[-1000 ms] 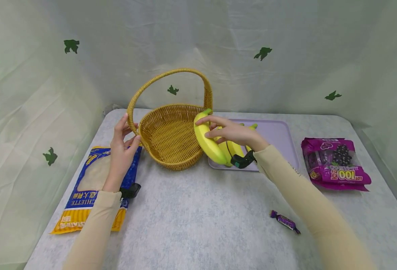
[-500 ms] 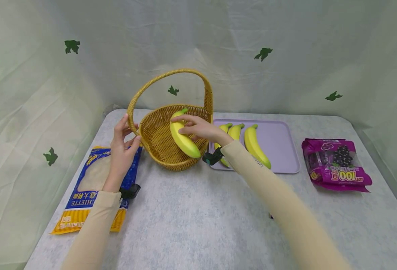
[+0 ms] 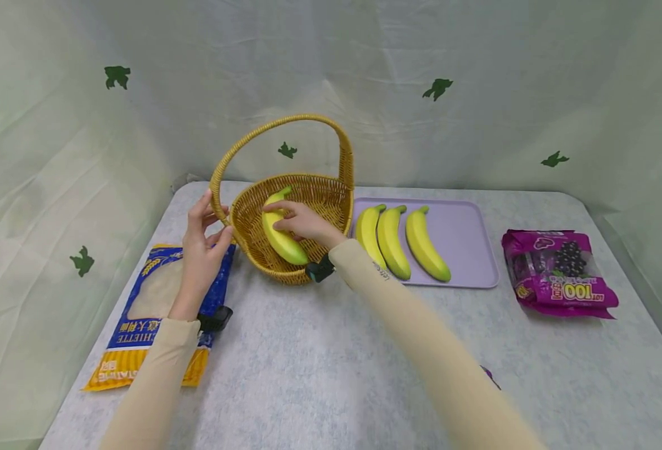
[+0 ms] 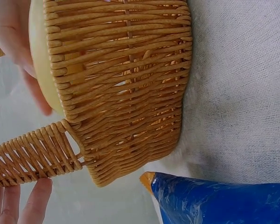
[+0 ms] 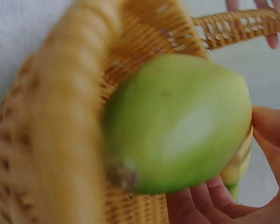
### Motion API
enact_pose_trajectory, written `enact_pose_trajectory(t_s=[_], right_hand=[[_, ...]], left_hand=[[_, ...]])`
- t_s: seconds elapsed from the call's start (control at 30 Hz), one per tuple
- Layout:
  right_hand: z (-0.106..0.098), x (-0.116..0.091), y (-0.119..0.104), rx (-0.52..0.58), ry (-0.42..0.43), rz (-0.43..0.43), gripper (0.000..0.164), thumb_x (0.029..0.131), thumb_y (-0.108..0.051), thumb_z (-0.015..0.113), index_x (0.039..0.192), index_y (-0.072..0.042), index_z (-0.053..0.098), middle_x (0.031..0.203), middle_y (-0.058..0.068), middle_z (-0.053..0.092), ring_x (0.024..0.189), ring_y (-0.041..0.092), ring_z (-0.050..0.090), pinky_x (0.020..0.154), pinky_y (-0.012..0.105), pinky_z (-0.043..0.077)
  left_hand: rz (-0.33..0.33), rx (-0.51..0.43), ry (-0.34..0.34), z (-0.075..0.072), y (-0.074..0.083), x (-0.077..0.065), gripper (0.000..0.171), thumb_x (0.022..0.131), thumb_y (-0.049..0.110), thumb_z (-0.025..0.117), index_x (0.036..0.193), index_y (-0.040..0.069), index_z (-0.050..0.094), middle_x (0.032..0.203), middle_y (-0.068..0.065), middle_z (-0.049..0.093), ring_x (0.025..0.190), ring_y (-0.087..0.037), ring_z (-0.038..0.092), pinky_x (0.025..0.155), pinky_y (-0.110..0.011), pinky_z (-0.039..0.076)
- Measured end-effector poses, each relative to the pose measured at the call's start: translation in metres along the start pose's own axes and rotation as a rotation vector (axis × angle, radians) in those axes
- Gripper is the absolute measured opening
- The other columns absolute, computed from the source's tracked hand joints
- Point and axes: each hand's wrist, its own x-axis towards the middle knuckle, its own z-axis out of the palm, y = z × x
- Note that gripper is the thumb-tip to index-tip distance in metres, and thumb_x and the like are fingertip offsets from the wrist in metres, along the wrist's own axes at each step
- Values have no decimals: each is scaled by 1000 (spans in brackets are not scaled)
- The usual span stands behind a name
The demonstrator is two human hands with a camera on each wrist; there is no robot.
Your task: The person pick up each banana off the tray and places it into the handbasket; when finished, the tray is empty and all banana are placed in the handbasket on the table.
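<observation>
A yellow banana (image 3: pixel 279 236) with green ends is gripped between the thumb and fingers of my right hand (image 3: pixel 302 224), inside the opening of the wicker basket (image 3: pixel 325 187). The right wrist view shows the banana's green tip (image 5: pixel 177 126) large and close, within the basket's rim. Whether it touches the basket's bottom I cannot tell. My left hand (image 3: pixel 202 250) holds the left side of the basket's tall arched handle (image 3: pixel 218 181) with thumb and fingers; its fingertips (image 4: pixel 39 198) show against the woven handle in the left wrist view.
Right of the basket, a lilac tray (image 3: pixel 466 237) bears three bananas (image 3: pixel 392 242). A purple snack bag (image 3: pixel 558 274) lies at far right. Under my left forearm is a blue and yellow pasta bag (image 3: pixel 150 300). My right sleeve partly hides a small purple-wrapped candy (image 3: pixel 489 376).
My right hand has carried the banana leftward from above the tray's left edge into the basket. The three bananas on the tray have come into full view. My left hand stays on the handle.
</observation>
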Motion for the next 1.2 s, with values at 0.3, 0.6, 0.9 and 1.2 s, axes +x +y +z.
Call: enact_pose_trajectory(t_s=[0.3, 0.6, 0.9, 1.2], right_hand=[[27, 10, 5, -124, 103, 32, 41, 95, -9, 56, 135, -17, 56, 123, 9, 55, 76, 12, 46, 63, 24, 40], [38, 10, 12, -171, 70, 106, 49, 90, 2, 52, 137, -14, 55, 102, 7, 54, 69, 12, 40, 59, 21, 33], [38, 7, 19, -137, 17, 126, 58, 89, 6, 53, 142, -16, 49, 141, 15, 45, 124, 25, 44, 87, 29, 42], [21, -1, 19, -45, 16, 64, 53, 90, 2, 55, 142, -11, 48, 139, 19, 45, 103, 22, 52, 84, 34, 48]], left_hand=[[-4, 3, 0, 0, 0, -1, 61, 94, -3, 54, 147, 14, 28, 123, -16, 52, 117, -14, 49, 86, -17, 47], [1, 3, 0, 2, 1, -1, 62, 94, -4, 54, 147, 13, 27, 122, -14, 52, 116, -15, 50, 86, -17, 47], [-22, 19, 2, 1, 3, -2, 61, 95, -1, 53, 148, 15, 27, 123, -11, 51, 118, -25, 49, 87, -18, 47], [0, 14, 8, 3, 0, -1, 64, 93, -4, 55, 147, 12, 25, 122, -16, 50, 117, -27, 50, 85, -17, 48]])
